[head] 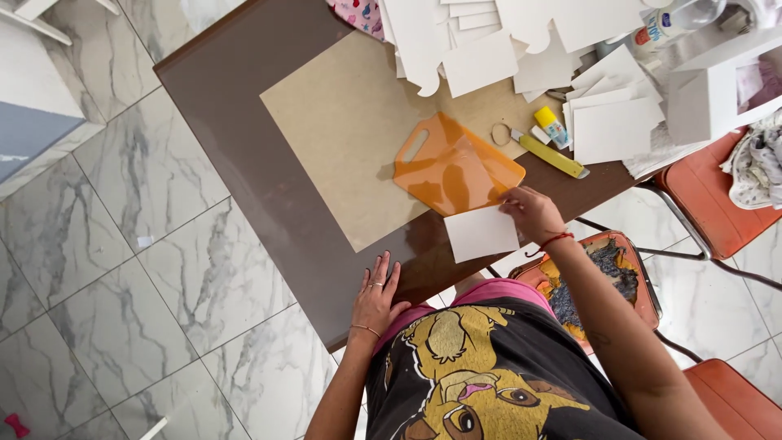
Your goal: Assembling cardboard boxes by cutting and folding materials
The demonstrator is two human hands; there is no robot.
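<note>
A white open-fronted carton box stands at the table's far right edge. Beside it lies a clear plastic bottle with a white, red and blue label. A small yellow glue tube lies near the white card pieces.

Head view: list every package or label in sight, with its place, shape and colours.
Glue stick: on the table beside the yellow knife, small tube, yellow cap, blue-and-white label.
Bottle: top right edge, clear, lying down, white-blue-red label.
White box: right edge, open-fronted.
</note>
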